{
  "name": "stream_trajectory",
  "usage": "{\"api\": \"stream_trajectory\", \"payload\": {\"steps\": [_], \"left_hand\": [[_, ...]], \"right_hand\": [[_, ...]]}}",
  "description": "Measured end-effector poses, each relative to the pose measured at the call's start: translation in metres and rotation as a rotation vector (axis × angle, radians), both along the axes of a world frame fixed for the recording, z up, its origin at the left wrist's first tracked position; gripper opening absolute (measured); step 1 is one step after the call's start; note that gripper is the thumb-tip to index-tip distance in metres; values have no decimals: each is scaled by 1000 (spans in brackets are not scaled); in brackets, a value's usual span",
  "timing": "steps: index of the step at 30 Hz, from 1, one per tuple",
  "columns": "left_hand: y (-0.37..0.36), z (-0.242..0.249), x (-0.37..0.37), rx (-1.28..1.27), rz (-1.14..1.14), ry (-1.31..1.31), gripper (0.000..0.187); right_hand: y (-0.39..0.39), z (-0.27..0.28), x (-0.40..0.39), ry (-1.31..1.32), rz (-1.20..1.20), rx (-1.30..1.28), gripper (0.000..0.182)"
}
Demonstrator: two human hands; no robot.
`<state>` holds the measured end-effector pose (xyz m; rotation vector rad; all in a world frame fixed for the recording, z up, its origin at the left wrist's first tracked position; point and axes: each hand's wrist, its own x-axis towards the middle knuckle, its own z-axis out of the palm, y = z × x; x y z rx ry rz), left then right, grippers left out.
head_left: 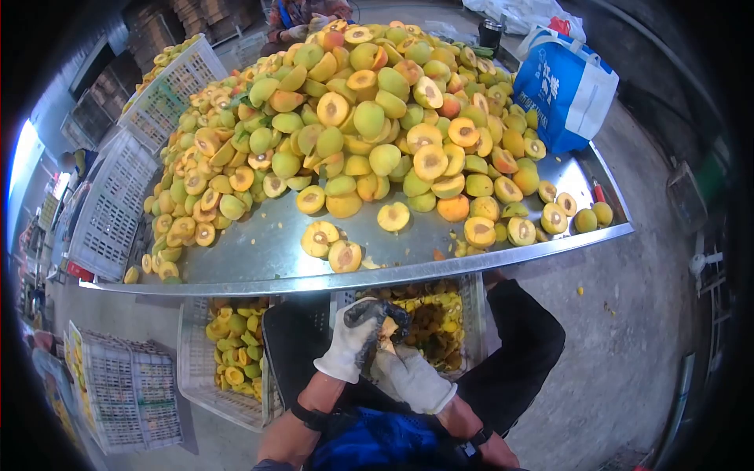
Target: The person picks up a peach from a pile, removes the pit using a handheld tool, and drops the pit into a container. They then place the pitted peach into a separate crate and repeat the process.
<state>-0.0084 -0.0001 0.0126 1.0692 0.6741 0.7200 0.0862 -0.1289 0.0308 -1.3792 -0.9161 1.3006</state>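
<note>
My left hand, in a white glove with dark, stained fingers, is closed around a small pale orange piece of fruit over the crates below the table edge. My right hand, in a whitish glove, presses close against it from below with its fingers curled. Whatever the right fingers grip is hidden. Beyond both hands, a large heap of halved yellow-green peaches covers the metal table. A few cut halves lie close to its front rim.
Below the table stand a crate of yellow-green halves at left and another with yellow pieces behind my hands. White crates line the left side. A blue-white bag and red-handled tool sit at right. Another person is across the table.
</note>
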Motion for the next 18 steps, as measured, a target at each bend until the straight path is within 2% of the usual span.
{"api": "stream_trajectory", "payload": {"steps": [1,3,4,7,8,10,11,12,13,14,15,16,18], "left_hand": [[0,0,-1,25,-72,-31,42],[3,12,-1,80,-209,-105,35],[6,23,2,105,-284,-136,36],[8,31,6,-123,-430,-238,48],[9,24,8,-44,-416,-233,45],[-5,17,14,-196,-270,-245,42],[-12,15,15,-273,-192,-251,41],[-9,5,14,-386,-240,-323,44],[-11,1,12,-420,-203,-287,46],[-14,3,11,-453,-162,-251,49],[-15,6,13,-482,-122,-218,51],[-19,11,14,-337,-121,-243,56],[-8,16,10,-598,-78,-280,59]], "right_hand": [[-6,-4,-1,239,3,-99,28],[-9,33,2,709,14,-290,29],[-8,42,-2,779,-42,-297,34],[-13,22,-5,1236,130,-135,35],[-13,18,-5,1280,152,-121,36],[-11,13,-5,1368,192,-85,39],[-11,10,-2,1342,200,-92,38],[-12,6,2,1315,210,-100,38],[-13,2,6,1291,221,-111,38],[-16,-1,7,1113,171,-137,36],[-17,-3,10,1081,179,-143,34],[-19,-3,10,1052,183,-148,32],[-21,-3,15,1006,214,-154,29]]}}
